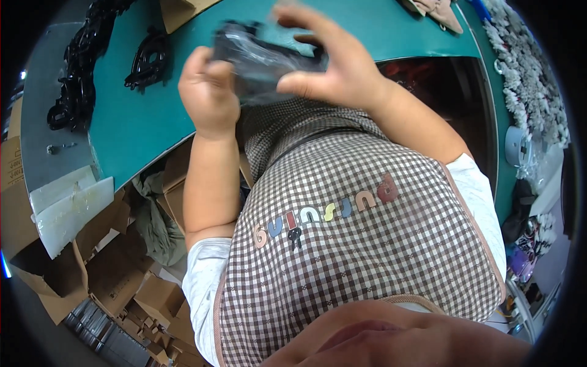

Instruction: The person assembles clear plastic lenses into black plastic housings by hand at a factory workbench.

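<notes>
Above the near edge of the green table (140, 134) I hold a black plastic part (260, 64) that seems wrapped in clear film or a thin bag. Motion smears its outline, so its exact kind is unclear. My left hand (211, 92) is closed in a fist-like pinch at the part's left end. Curved round the right end, with thumb below and fingers above, is my right hand (342, 64). To the left, a similar black moulded part (148, 59) lies loose on the table.
Several black parts (82, 67) line the table's left side. White foam sheets (73, 205) hang at the left corner. Cardboard boxes (116, 269) crowd the floor at lower left. At the right stand frosted grey-white garlands (526, 73) and a tape roll (518, 147).
</notes>
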Demonstrator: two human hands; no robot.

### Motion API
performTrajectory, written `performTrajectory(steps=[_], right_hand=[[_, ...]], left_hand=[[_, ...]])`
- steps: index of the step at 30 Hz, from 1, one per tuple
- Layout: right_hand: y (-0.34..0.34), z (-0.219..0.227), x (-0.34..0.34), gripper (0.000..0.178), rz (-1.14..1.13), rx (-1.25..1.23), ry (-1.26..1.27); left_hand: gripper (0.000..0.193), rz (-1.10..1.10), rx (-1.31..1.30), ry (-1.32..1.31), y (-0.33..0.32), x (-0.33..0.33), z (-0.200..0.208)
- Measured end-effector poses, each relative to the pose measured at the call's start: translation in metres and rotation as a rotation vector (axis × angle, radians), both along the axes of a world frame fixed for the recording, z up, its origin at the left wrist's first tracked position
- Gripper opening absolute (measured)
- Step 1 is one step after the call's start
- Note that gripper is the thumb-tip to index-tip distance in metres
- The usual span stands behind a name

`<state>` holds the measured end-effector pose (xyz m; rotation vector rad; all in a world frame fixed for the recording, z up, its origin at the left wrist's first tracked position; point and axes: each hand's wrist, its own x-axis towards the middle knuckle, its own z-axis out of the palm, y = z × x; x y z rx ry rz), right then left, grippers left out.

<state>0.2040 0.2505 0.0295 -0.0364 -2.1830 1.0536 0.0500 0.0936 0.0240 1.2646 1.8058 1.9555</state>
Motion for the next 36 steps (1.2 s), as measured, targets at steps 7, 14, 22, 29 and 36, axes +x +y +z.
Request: performTrajectory(steps=[7, 14, 22, 29, 36], right_hand=[[-0.010, -0.017, -0.007, 0.060, 0.394, -0.793, -0.116], [-0.004, 0.000, -0.019, 0.040, 0.093, 0.234, -0.442], [0.033, -0.043, -0.025, 0.035, 0.238, -0.316, -0.366], [0.030, -0.056, -0.038, 0.030, 0.397, -0.797, -0.326], [0.037, -0.096, -0.046, 0.031, 0.398, -0.503, -0.109]], left_hand=[[0.083, -0.028, 0.247, -0.456, 0.016, 0.010, -0.024], [0.073, -0.017, -0.161, 0.998, 0.008, -0.024, -0.011], [0.071, 0.222, 0.103, 0.471, 0.011, -0.036, -0.053], [0.077, 0.190, 0.170, 0.361, 0.011, -0.034, -0.058], [0.083, 0.158, 0.198, 0.272, 0.022, -0.033, -0.054]])
